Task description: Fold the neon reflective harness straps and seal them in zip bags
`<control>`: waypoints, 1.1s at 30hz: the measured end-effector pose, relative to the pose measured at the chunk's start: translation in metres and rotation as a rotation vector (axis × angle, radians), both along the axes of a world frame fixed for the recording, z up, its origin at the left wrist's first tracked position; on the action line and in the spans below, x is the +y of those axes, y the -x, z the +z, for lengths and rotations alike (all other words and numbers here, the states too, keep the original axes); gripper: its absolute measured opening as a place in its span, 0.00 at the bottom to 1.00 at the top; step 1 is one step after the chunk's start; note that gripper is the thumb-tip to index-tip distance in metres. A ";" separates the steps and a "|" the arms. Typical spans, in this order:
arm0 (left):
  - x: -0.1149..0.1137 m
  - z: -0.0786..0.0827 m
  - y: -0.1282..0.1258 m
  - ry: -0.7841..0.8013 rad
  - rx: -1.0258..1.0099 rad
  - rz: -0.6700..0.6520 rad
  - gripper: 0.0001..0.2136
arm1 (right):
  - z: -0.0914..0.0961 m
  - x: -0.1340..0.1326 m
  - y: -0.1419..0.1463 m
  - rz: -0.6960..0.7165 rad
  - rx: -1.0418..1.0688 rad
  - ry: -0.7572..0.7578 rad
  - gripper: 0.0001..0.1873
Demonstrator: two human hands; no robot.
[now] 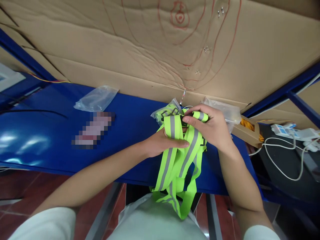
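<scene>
A bundle of neon yellow-green reflective straps (pixel 172 160) with grey stripes, apparently a reflective harness, hangs from both my hands over the table's front edge toward my lap. My left hand (pixel 162 143) is closed around the upper straps, its thumb lying across them. With thumb and fingers my right hand (pixel 210 123) pinches the top of the bundle at a dark buckle, which is partly hidden; a short strap end (pixel 200 116) shows by its fingers. Just behind the bundle lies a clear bag (pixel 160 113) with more neon strap and black buckles in it.
The blue table (pixel 125 123) carries a clear plastic bag (pixel 96 99) and a blurred-out item (pixel 93 130) on the left. Another clear bag (pixel 225 111) and a cardboard box (pixel 246 133) with yellow contents are on the right. White cables (pixel 287 140) lie beyond; a cardboard wall (pixel 150 50) stands behind.
</scene>
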State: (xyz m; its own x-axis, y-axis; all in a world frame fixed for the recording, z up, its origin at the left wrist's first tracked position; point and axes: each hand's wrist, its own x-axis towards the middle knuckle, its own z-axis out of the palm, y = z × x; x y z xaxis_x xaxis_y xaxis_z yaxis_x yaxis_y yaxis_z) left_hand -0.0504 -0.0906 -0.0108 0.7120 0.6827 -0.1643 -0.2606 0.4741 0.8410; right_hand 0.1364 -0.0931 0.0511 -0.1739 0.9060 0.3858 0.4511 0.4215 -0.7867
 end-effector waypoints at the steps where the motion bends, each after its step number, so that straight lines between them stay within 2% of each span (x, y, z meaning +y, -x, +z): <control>1: -0.002 -0.001 -0.003 0.004 -0.007 0.033 0.26 | -0.001 0.001 0.001 0.020 0.022 0.015 0.11; 5: -0.007 -0.006 -0.014 -0.016 -0.048 0.165 0.26 | -0.009 0.004 0.007 0.065 0.117 0.083 0.11; 9: -0.009 -0.007 -0.013 -0.044 -0.018 0.179 0.26 | -0.014 0.005 0.010 0.018 0.136 -0.009 0.11; 13: -0.004 -0.011 -0.003 -0.184 0.110 0.223 0.28 | -0.005 0.001 0.001 0.101 -0.081 -0.019 0.14; 16: 0.003 -0.018 0.002 -0.271 0.159 0.149 0.29 | 0.000 -0.003 -0.008 0.160 -0.299 0.013 0.16; 20: 0.008 -0.023 0.004 -0.273 0.104 0.072 0.29 | -0.006 -0.006 -0.007 0.110 -0.438 0.028 0.18; 24: 0.007 -0.021 0.005 -0.133 0.076 0.057 0.29 | -0.014 -0.003 0.003 0.021 -0.345 0.051 0.20; 27: 0.005 -0.019 0.007 -0.040 0.013 -0.003 0.26 | -0.016 0.000 0.008 -0.026 -0.146 0.153 0.19; 30: 0.003 -0.020 0.009 -0.066 -0.001 -0.001 0.26 | -0.021 0.006 0.008 0.021 0.068 0.286 0.16; 33: 0.001 -0.024 0.011 -0.189 0.047 0.121 0.24 | -0.026 0.012 0.005 0.036 0.019 0.280 0.16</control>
State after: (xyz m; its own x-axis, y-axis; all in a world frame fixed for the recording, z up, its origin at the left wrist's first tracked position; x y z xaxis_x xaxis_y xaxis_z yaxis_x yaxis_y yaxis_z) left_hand -0.0616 -0.0896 -0.0347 0.6177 0.7843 -0.0567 -0.2641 0.2749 0.9245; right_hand 0.1313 -0.0815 0.0252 -0.2031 0.9712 0.1247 0.4235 0.2019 -0.8831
